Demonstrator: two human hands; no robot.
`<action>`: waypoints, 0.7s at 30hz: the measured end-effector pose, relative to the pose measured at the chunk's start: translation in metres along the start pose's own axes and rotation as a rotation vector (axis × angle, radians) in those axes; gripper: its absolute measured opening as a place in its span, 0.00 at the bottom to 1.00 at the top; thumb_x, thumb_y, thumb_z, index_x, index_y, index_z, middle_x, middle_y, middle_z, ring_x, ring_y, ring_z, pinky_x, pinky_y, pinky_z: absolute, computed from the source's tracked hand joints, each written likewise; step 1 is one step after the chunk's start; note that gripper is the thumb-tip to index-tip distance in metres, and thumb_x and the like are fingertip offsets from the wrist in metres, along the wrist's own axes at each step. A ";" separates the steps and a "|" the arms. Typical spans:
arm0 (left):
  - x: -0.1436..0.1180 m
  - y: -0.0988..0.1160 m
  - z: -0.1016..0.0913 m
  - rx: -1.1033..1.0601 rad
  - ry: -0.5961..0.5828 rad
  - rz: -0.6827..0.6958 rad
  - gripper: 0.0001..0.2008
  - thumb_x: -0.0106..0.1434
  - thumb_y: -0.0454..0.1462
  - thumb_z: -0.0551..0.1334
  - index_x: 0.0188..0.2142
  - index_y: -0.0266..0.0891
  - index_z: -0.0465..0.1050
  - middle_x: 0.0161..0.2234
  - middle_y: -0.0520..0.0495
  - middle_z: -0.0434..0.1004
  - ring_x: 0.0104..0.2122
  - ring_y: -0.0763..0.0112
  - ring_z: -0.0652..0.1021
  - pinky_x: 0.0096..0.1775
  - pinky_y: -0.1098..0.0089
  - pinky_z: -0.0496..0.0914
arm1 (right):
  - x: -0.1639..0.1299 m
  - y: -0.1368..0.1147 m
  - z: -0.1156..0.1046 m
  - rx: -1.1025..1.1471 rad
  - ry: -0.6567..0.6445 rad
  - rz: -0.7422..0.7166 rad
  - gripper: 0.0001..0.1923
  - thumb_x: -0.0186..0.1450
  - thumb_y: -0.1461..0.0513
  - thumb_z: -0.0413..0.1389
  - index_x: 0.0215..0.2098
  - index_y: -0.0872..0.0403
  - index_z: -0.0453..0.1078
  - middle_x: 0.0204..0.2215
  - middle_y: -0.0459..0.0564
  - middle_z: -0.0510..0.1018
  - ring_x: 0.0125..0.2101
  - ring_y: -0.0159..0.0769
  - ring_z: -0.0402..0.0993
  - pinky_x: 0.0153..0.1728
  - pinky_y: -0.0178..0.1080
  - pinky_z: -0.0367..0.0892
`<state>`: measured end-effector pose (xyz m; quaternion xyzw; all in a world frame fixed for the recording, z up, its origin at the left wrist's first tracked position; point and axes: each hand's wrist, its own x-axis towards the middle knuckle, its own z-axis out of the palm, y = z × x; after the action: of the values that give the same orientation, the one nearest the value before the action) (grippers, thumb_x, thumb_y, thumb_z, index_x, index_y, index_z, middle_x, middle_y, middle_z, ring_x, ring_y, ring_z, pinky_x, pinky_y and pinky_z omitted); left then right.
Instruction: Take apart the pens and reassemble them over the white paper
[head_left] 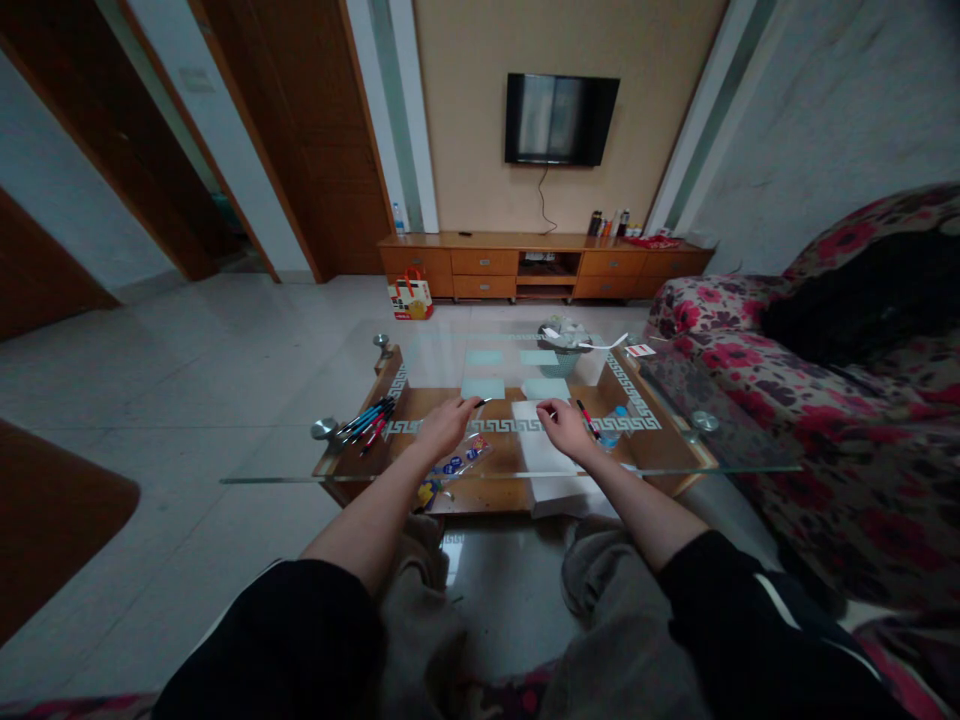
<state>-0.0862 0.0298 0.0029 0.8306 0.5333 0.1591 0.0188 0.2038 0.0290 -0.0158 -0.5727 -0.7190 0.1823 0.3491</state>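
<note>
My left hand (445, 428) is closed around a dark pen (484, 402), whose tip points right, above the glass table (495, 473). My right hand (566, 428) hovers opposite it with the fingers curled together; whatever they may pinch is too small to make out. Just right of that hand lies a red and black pen (587, 416). A bunch of blue, black and red pens (367, 422) rests at the table's left side. Below my left hand is a clear plastic sleeve (466, 458) with blue and red print.
A mesh basket (564, 358) lined with a plastic bag appears at the table's far side. A white box or stack (547, 470) shows through the glass. Right of the table stands a floral sofa (727, 355). A carton bag (410, 297) sits by the TV cabinet (484, 264).
</note>
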 end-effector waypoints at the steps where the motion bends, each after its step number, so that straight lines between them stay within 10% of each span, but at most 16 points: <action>1: 0.000 0.005 0.001 -0.002 -0.020 0.037 0.22 0.71 0.35 0.49 0.61 0.54 0.62 0.49 0.44 0.72 0.47 0.61 0.74 0.46 0.66 0.66 | 0.000 -0.002 0.005 0.062 -0.041 0.028 0.15 0.70 0.55 0.49 0.42 0.54 0.73 0.38 0.52 0.78 0.39 0.38 0.73 0.43 0.37 0.66; 10: -0.004 0.031 -0.002 0.008 -0.068 0.254 0.16 0.71 0.39 0.53 0.56 0.49 0.67 0.45 0.44 0.71 0.44 0.62 0.75 0.43 0.67 0.68 | -0.005 -0.023 0.022 0.554 -0.323 0.298 0.24 0.69 0.46 0.47 0.36 0.56 0.73 0.27 0.48 0.75 0.21 0.29 0.65 0.20 0.30 0.57; 21: -0.009 0.031 0.000 0.029 -0.058 0.280 0.11 0.70 0.41 0.56 0.51 0.46 0.67 0.47 0.45 0.73 0.42 0.63 0.76 0.36 0.69 0.68 | -0.012 -0.031 0.020 0.541 -0.438 0.276 0.26 0.65 0.43 0.53 0.29 0.56 0.70 0.24 0.48 0.74 0.20 0.27 0.63 0.18 0.30 0.52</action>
<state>-0.0620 0.0086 0.0076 0.9013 0.4139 0.1281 -0.0002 0.1692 0.0120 -0.0119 -0.4987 -0.6183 0.5294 0.2979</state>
